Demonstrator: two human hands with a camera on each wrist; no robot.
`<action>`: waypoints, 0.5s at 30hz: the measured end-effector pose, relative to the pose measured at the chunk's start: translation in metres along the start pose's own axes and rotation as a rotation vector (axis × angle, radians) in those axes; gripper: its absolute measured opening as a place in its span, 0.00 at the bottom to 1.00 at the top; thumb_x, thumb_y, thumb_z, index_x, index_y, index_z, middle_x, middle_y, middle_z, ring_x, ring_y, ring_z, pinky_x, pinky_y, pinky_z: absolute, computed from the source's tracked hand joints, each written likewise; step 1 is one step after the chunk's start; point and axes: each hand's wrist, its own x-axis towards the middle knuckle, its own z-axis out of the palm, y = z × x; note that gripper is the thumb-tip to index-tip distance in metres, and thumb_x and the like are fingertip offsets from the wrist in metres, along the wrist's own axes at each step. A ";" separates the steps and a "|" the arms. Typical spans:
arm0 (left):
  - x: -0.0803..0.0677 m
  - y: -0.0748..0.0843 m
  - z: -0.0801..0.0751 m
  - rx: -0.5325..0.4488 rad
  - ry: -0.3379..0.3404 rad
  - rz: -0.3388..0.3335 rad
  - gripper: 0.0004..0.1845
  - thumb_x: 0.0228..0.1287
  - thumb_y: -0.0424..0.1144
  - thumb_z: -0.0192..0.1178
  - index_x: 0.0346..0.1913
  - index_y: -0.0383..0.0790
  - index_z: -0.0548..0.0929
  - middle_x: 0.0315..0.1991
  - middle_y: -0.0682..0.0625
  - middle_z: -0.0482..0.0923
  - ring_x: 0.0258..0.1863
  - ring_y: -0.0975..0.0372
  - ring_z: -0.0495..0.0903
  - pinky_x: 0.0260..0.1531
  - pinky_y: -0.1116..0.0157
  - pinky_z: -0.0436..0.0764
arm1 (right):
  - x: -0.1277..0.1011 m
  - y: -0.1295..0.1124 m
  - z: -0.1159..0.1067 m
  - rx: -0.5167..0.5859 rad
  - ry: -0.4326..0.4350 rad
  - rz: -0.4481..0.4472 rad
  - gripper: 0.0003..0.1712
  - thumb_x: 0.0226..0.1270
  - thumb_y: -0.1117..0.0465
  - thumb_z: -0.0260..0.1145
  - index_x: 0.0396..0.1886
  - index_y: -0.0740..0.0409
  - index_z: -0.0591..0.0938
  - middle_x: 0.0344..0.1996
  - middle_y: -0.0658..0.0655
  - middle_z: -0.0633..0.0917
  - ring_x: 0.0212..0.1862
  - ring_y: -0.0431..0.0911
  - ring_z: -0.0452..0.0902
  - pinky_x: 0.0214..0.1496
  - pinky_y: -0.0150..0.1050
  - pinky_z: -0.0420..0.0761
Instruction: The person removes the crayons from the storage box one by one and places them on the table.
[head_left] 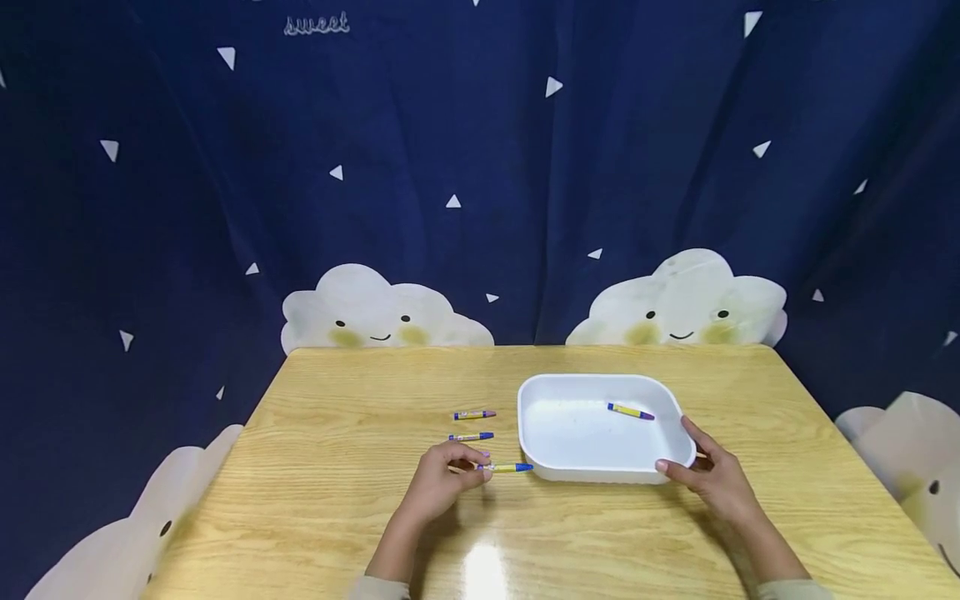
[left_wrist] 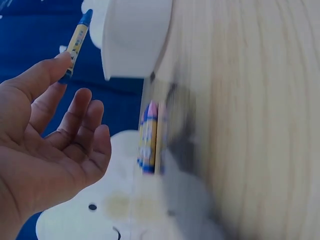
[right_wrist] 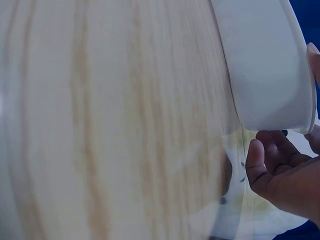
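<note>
Left hand pinching blue crayon, right hand gripping white tray, "sweet" on curtain

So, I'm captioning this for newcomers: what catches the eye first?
The white tray right of centre on the wooden table, with one crayon inside and the right hand holding its near corner. Left of it, the left hand pinches a blue-tipped crayon; two more crayons lie behind.
</note>
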 end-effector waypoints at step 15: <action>-0.010 -0.040 -0.035 0.010 0.013 -0.124 0.07 0.53 0.35 0.68 0.34 0.36 0.85 0.37 0.48 0.79 0.33 0.58 0.76 0.33 0.63 0.76 | 0.000 0.001 0.000 -0.004 -0.005 0.000 0.51 0.56 0.58 0.71 0.73 0.59 0.51 0.57 0.78 0.66 0.52 0.61 0.70 0.37 0.29 0.77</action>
